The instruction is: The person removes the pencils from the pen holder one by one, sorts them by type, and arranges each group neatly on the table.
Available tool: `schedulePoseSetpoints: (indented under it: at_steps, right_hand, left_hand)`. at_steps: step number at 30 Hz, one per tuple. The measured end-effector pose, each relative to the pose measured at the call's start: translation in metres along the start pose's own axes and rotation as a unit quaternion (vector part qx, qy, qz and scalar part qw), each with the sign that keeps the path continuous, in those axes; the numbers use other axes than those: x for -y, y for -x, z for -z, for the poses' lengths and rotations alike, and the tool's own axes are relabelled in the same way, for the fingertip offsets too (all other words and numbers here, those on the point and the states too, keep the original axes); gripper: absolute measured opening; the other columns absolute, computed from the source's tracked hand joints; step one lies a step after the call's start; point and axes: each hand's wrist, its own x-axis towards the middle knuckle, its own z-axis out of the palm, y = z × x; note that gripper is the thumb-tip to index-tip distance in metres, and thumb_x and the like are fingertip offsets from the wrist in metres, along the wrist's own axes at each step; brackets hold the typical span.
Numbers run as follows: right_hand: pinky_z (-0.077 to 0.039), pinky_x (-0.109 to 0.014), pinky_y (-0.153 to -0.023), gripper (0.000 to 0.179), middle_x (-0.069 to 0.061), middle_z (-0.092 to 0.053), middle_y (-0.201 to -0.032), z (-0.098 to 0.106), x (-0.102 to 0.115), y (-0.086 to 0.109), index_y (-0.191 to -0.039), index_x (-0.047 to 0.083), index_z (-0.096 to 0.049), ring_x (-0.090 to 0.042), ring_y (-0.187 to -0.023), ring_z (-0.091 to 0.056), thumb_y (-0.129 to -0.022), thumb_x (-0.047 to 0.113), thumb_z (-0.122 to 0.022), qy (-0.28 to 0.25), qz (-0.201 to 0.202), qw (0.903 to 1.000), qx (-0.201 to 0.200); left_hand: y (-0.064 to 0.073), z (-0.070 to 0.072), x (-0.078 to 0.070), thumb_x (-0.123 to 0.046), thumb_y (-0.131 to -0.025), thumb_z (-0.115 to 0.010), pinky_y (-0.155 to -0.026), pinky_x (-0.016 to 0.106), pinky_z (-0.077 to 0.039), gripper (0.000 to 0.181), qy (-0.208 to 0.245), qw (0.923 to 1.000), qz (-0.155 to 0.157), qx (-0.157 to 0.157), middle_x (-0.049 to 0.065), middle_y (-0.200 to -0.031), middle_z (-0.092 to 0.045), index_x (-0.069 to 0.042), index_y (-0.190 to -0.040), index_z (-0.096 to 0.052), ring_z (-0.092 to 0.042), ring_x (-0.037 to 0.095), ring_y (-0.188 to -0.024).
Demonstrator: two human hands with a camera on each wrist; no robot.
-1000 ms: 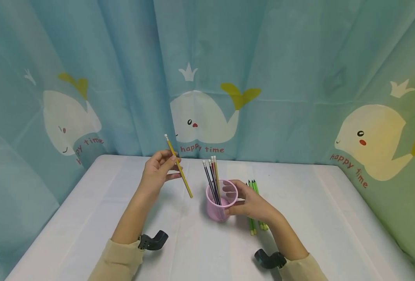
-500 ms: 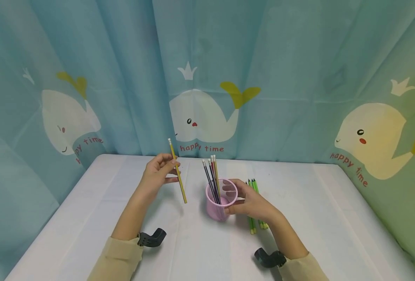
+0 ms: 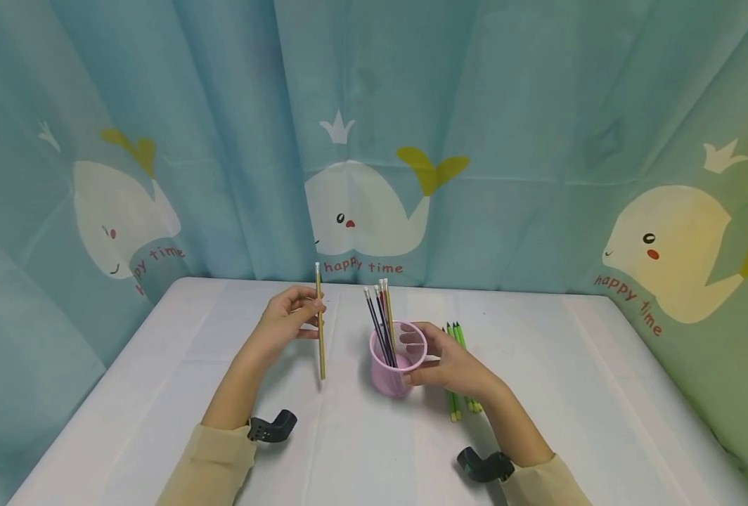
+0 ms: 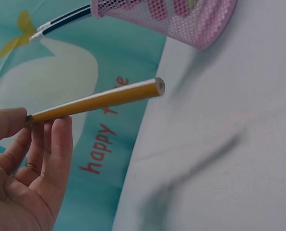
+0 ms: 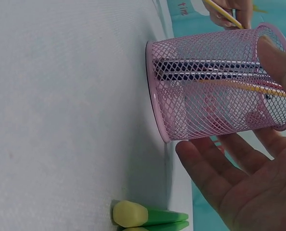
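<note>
My left hand [image 3: 285,318] pinches a yellow pencil [image 3: 321,344] between thumb and fingers. The pencil stands nearly upright, its white eraser end at the top. In the left wrist view its flat, unsharpened end [image 4: 160,86] points toward the table, with a shadow below. My right hand [image 3: 453,362] grips a pink mesh pencil cup [image 3: 389,383] from its right side, thumb in front and fingers behind. Inside the cup, several dark pencils [image 3: 379,330], a yellow one and a red one lean left, eraser ends up. The right wrist view shows the mesh cup [image 5: 215,110] sideways.
Several green pencils [image 3: 455,404] with yellow erasers lie on the white table [image 3: 570,393] just right of the cup, partly behind my right hand. A blue curtain [image 3: 513,140] with whale prints hangs along the table's back edge.
The yellow pencil has swung from a slant to nearly upright, its lower end moving left and down. My left hand has lowered slightly. My right hand and the cup stay almost still.
</note>
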Motion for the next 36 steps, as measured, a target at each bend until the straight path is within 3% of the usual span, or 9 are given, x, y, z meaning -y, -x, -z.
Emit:
schedulePoseSetpoints:
  at_steps: [11, 20, 30, 36]
  right_hand:
    - [-0.049, -0.049, -0.104, 0.078, -0.011, -0.057, -0.136, -0.001, 0.001, -0.001, -0.143, 0.01, -0.046, -0.039, -0.127, -0.052, -0.076, 0.011, -0.085, 0.006, -0.003, 0.9999, -0.013]
    - [-0.048, -0.051, -0.106, 0.079, -0.012, -0.056, -0.138, -0.002, 0.0, 0.0, -0.143, 0.009, -0.046, -0.039, -0.129, -0.051, -0.075, 0.011, -0.085, 0.004, -0.006, 0.9999, -0.016]
    - [-0.047, -0.052, -0.106, 0.08, -0.012, -0.055, -0.139, -0.003, 0.0, -0.001, -0.144, 0.008, -0.045, -0.038, -0.129, -0.051, -0.076, 0.013, -0.086, 0.012, -0.014, 0.9997, -0.016]
    - [-0.047, -0.052, -0.106, 0.079, -0.011, -0.055, -0.139, -0.002, 0.001, -0.001, -0.144, 0.008, -0.045, -0.037, -0.13, -0.051, -0.076, 0.013, -0.085, 0.013, -0.013, 0.9997, -0.016]
  left_hand:
    - [-0.003, -0.001, 0.009, -0.017, -0.103, -0.056, -0.072, 0.03, -0.061, 0.032, -0.034, 0.999, 0.029, 0.009, 0.026, -0.118, -0.062, 0.003, -0.127, -0.053, -0.064, 0.018, -0.084]
    - [-0.005, 0.0, 0.019, -0.016, -0.101, -0.057, -0.067, 0.028, -0.059, 0.033, -0.063, 0.9962, 0.056, 0.023, 0.027, -0.114, -0.062, 0.006, -0.126, -0.052, -0.061, 0.017, -0.08]
    - [-0.006, -0.004, 0.029, -0.013, -0.1, -0.059, -0.06, 0.031, -0.06, 0.029, -0.09, 0.9923, 0.076, 0.037, 0.012, -0.09, -0.064, 0.006, -0.121, -0.053, -0.059, 0.016, -0.07]
    - [-0.006, -0.009, 0.031, -0.011, -0.098, -0.061, -0.057, 0.032, -0.06, 0.027, -0.126, 0.9867, 0.094, 0.042, 0.011, -0.083, -0.062, 0.004, -0.12, -0.056, -0.06, 0.016, -0.063]
